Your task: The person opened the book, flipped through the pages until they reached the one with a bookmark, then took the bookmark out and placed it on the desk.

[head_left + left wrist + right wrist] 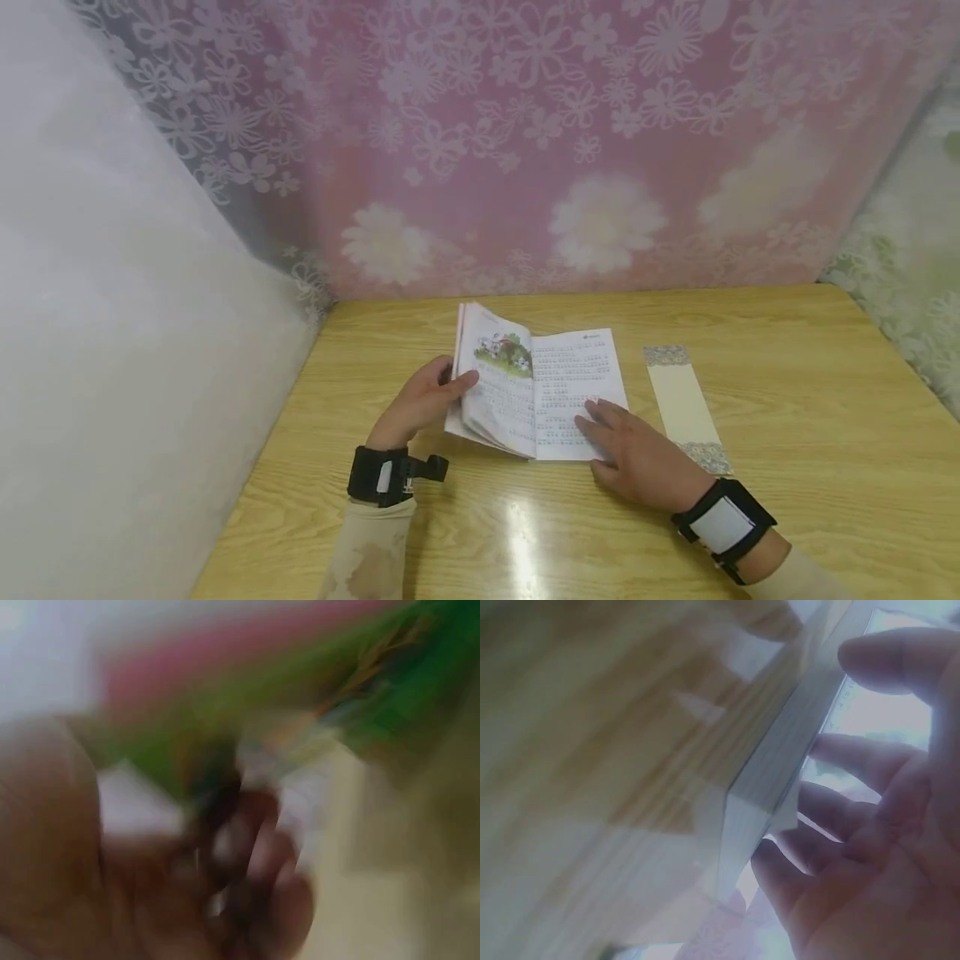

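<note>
A book (577, 375) lies spread on the wooden table, with a colour picture on its left page and rows of text on the right one. My left hand (423, 400) grips the raised left part, thumb on the page and fingers behind it. In the left wrist view that hand (225, 877) is blurred beneath the colourful cover (247, 682). On the lower right page rests my right hand (641, 454), its fingers spread. The right wrist view has this hand (870, 825) beside the page edges (769, 772). Right of the book lies a cream bookmark-like strip (682, 404) with patterned ends.
The wooden table (810, 400) reaches back to a pink flowered backdrop (480, 150). A whitish sheet (127, 292) borders it on the left, and a green-patterned one (907, 242) on the right. Both wrists wear black straps.
</note>
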Demonstrator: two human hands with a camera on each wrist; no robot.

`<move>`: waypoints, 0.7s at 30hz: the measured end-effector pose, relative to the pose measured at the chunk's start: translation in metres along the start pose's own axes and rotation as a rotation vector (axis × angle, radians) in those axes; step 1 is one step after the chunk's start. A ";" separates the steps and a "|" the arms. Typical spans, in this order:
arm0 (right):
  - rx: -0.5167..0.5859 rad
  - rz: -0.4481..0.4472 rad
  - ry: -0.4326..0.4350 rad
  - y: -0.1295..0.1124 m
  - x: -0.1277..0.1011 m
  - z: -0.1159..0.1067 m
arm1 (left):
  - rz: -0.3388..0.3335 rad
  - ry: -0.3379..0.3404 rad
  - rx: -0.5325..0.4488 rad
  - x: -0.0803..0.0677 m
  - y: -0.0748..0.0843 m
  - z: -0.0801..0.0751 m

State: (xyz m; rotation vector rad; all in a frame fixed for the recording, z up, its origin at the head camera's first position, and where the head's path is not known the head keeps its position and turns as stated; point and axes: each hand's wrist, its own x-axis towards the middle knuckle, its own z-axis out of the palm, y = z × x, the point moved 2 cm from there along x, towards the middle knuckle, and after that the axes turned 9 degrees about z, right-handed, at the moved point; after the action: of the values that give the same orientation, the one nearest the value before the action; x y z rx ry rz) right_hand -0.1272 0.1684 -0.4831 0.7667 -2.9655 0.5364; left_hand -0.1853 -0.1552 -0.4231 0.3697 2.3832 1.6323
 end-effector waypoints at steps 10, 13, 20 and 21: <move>0.176 0.253 0.157 0.035 -0.010 -0.033 | 0.282 -0.300 0.372 0.036 0.016 0.068; 0.234 0.306 0.232 0.038 -0.009 -0.041 | 0.238 -0.296 0.570 0.037 -0.001 0.084; 0.125 0.105 0.054 0.016 0.002 -0.030 | 0.216 -0.291 0.704 0.029 -0.009 0.119; 0.096 0.088 0.036 0.015 0.003 -0.028 | 0.213 -0.276 0.719 0.027 -0.007 0.124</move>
State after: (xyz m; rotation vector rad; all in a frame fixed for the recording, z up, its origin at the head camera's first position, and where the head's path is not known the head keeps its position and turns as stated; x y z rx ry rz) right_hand -0.1382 0.1884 -0.4612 0.6278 -2.9706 0.6937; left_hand -0.1713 -0.0402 -0.4748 0.9255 2.6857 0.6549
